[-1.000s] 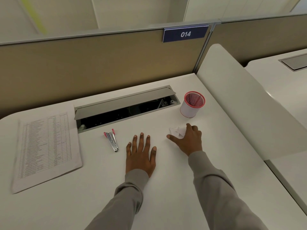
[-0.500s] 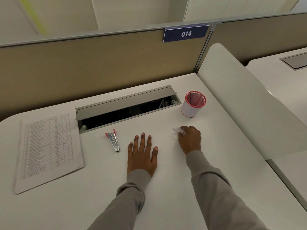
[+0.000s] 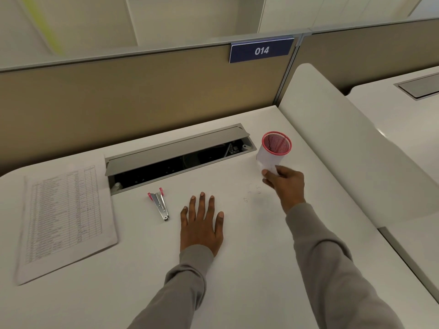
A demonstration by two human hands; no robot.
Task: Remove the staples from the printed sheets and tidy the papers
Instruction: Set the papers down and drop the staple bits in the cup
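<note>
While my right hand (image 3: 285, 184) pinches a paper scrap (image 3: 270, 168), the cup (image 3: 276, 144) stands just beyond it; my left hand (image 3: 202, 224) lies flat, fingers spread, farther off.

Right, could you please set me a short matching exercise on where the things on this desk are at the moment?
Things:
1. printed sheets
2. staple remover
3. pink-rimmed cup
4. left hand

Places or states:
A. lying flat on the desk, fingers spread
B. at the far left of the desk
C. by the right end of the open cable tray, just beyond the right hand, which holds a white paper scrap
D. between the sheets and the left hand

Pairs: 1-B, 2-D, 3-C, 4-A.
</note>
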